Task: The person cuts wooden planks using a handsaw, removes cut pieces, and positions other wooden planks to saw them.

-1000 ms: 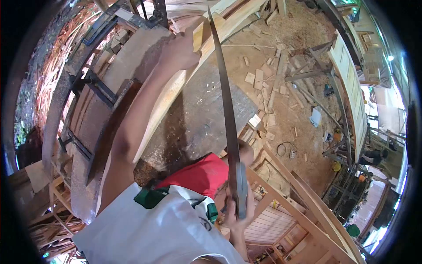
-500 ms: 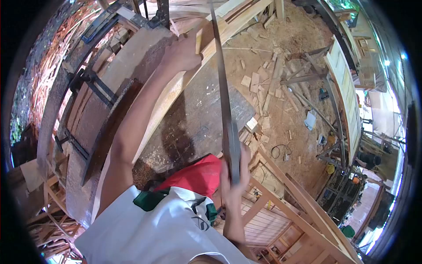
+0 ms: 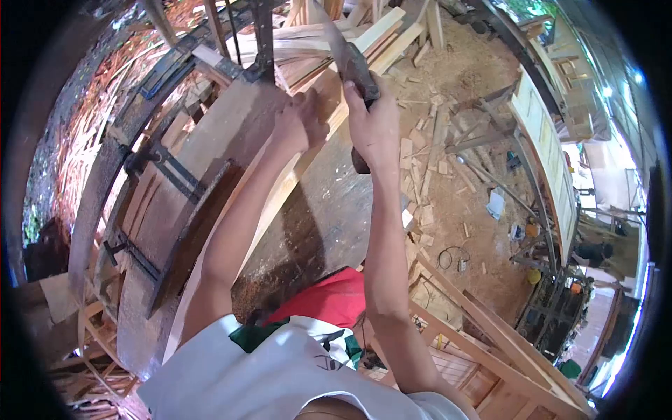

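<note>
A person's left hand (image 3: 302, 120) curls its fingers around a plank (image 3: 281, 189) running along the desk (image 3: 336, 203), apparently to steady it, while the right hand (image 3: 375, 124) clenches a raised handsaw (image 3: 355, 67), a full-fist hold likely meant for control.

you get daylight from the sides: the scraps (image 3: 87, 161) past the bench's (image 3: 343, 192) left edge are blown out to white and pink, and hard glare lines the far right. the bench itself is dimmer, with a dark shadow toward the edge nearest you. your shirt (image 3: 287, 360) reads bright. your saw's blade (image 3: 330, 33) is soft and smeared. the lens bows your panel (image 3: 542, 133), and black swallows the corners.
</note>
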### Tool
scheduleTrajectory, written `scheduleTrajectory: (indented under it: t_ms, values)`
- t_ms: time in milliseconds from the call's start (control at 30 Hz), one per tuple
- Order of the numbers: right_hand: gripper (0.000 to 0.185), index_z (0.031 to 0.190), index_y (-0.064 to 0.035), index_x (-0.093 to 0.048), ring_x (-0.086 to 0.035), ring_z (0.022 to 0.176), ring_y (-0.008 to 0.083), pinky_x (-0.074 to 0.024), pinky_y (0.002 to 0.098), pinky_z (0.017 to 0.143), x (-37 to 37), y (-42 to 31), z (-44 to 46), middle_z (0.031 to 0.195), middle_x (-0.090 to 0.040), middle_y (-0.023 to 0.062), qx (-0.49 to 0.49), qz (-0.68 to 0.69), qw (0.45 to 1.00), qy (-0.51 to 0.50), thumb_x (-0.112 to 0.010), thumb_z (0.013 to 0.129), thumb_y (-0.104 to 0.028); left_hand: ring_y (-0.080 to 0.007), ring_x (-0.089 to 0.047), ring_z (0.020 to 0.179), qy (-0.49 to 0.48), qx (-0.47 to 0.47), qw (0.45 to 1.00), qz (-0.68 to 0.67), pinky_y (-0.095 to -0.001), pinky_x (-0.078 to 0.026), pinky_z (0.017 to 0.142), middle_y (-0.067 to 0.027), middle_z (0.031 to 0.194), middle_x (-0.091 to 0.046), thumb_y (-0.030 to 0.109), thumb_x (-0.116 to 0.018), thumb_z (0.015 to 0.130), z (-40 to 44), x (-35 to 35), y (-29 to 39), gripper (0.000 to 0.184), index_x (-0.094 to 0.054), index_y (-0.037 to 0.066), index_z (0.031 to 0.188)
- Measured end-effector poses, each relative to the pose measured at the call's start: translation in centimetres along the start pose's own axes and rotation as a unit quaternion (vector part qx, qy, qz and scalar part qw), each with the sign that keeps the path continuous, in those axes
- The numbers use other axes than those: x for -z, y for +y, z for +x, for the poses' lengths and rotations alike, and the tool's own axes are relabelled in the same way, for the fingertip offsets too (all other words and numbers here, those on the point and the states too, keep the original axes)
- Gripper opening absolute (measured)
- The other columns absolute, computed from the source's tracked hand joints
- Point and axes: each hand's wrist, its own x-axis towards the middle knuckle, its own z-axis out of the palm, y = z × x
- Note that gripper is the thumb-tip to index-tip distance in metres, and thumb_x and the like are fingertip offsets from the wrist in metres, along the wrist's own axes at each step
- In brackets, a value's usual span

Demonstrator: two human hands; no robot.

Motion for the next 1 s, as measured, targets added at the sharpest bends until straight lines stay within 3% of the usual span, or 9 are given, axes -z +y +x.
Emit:
scheduleTrajectory:
  t_ms: [200,300,467,633,800,833,867,900,1000]
  values:
    - [0.050,0.138,0.0026,-0.055,-0.069,0.102,0.0346,-0.0521,0.0411,0.090,-1.0,2.5,-1.6,0.112,-0.069,0.0258,-0.070,0.099,0.992,-0.019,-0.066,0.097,-0.023,-0.0475,-0.058,0.123,-0.016,0.021,0.998,0.062,-0.0600,-0.047,0.102,-0.0279,0.138,-0.053,0.035,-0.073,0.085,-1.2,1.6,1.8,0.079,-0.040,0.004,0.150]
    - [0.048,0.141,0.0063,-0.050,-0.069,0.102,0.0292,-0.0515,0.0376,0.093,-1.1,4.6,-5.4,0.107,-0.072,0.0178,0.062,0.032,0.996,0.046,-0.064,0.100,-0.014,-0.0488,-0.057,0.124,-0.063,0.067,0.990,0.105,-0.0610,-0.046,0.103,-0.0295,0.140,-0.052,0.027,-0.072,0.085,-0.4,1.1,1.6,0.078,-0.037,0.009,0.152]
    - [0.060,0.148,0.0036,-0.048,-0.064,0.116,0.0267,-0.0491,0.0373,0.099,6.7,3.2,-21.1,0.131,-0.063,0.0240,-0.026,-0.009,1.000,0.012,-0.068,0.093,-0.008,-0.0510,-0.057,0.125,-0.060,0.077,0.994,0.054,-0.0597,-0.047,0.105,-0.0330,0.143,-0.049,0.022,-0.069,0.082,-0.7,2.3,3.5,0.083,-0.032,0.015,0.155]
    - [0.066,0.148,0.0093,-0.042,-0.067,0.120,0.0390,-0.0506,0.0431,0.102,15.3,0.8,-38.1,0.129,-0.065,0.0297,-0.149,-0.047,0.985,-0.067,-0.065,0.087,0.000,-0.0512,-0.055,0.127,-0.012,0.047,0.998,0.039,-0.0593,-0.045,0.108,-0.0339,0.145,-0.048,0.028,-0.070,0.082,-0.8,1.2,2.6,0.088,-0.027,0.017,0.158]
    - [0.057,0.147,0.0075,-0.046,-0.063,0.119,0.0284,-0.0488,0.0381,0.102,9.0,5.2,-29.3,0.133,-0.062,0.0217,-0.155,0.021,0.987,-0.025,-0.060,0.094,-0.007,-0.0446,-0.060,0.123,-0.018,0.082,0.987,0.138,-0.0568,-0.050,0.101,-0.0292,0.138,-0.056,0.026,-0.069,0.085,-1.1,2.4,3.9,0.080,-0.033,0.012,0.155]
    - [0.053,0.146,0.0066,-0.048,-0.063,0.116,0.0269,-0.0491,0.0376,0.100,6.9,6.7,-24.2,0.128,-0.065,0.0210,-0.048,-0.085,0.994,-0.047,-0.059,0.096,-0.007,-0.0441,-0.060,0.123,0.000,0.068,0.989,0.130,-0.0573,-0.050,0.101,-0.0286,0.137,-0.056,0.029,-0.069,0.086,-0.8,1.1,2.8,0.079,-0.034,0.011,0.155]
    - [0.052,0.146,0.0063,-0.048,-0.065,0.104,0.0268,-0.0505,0.0369,0.093,2.7,6.9,-18.8,0.117,-0.068,0.0227,0.014,0.030,0.998,0.057,-0.060,0.097,-0.009,-0.0436,-0.060,0.123,0.013,0.050,0.991,0.123,-0.0579,-0.049,0.101,-0.0280,0.137,-0.057,0.031,-0.069,0.087,-0.7,0.1,2.3,0.079,-0.035,0.011,0.155]
    - [0.051,0.145,0.0033,-0.050,-0.067,0.101,0.0270,-0.0511,0.0386,0.090,2.1,4.8,-13.2,0.113,-0.068,0.0249,-0.066,0.043,0.997,0.007,-0.062,0.098,-0.014,-0.0489,-0.056,0.127,-0.018,0.062,0.993,0.102,-0.0585,-0.048,0.103,-0.0339,0.140,-0.051,0.034,-0.072,0.085,-0.6,0.3,2.2,0.084,-0.034,0.008,0.155]
    - [0.051,0.141,-0.0003,-0.054,-0.069,0.113,0.0361,-0.0523,0.0419,0.093,2.1,-0.7,-2.7,0.119,-0.068,0.0268,-0.074,0.006,0.996,-0.051,-0.067,0.096,-0.022,-0.0466,-0.060,0.122,0.007,0.000,0.999,0.053,-0.0548,-0.052,0.098,-0.0328,0.138,-0.053,0.036,-0.072,0.086,-1.3,0.7,0.6,0.078,-0.041,0.006,0.151]
